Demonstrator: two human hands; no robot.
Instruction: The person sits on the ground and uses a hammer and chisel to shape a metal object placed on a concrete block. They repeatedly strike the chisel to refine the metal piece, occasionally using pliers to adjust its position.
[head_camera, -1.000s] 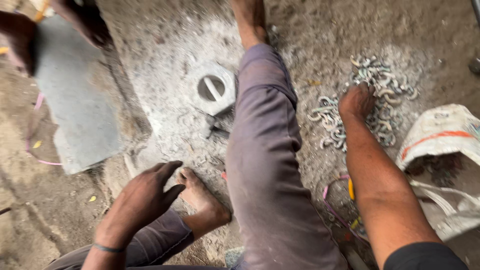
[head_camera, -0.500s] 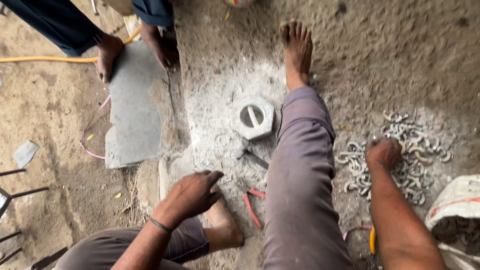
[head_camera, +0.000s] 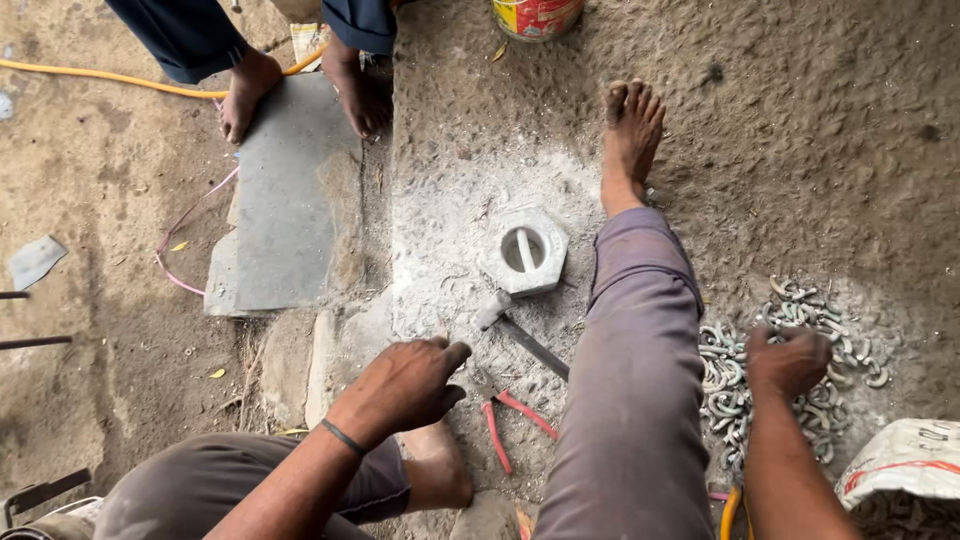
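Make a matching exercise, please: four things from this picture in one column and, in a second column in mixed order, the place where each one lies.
Things:
1. red-handled metal pliers
2. pile of grey curved metal pieces
3. hexagonal grey block with a round hole
4. flat grey stone slab

Places:
A. under another person's bare feet, upper left
B. under the right hand
C. on the pale dusty patch, beside the outstretched leg
D. on the ground just right of the left hand

Pairs: 1-D, 2-B, 3-C, 4-A
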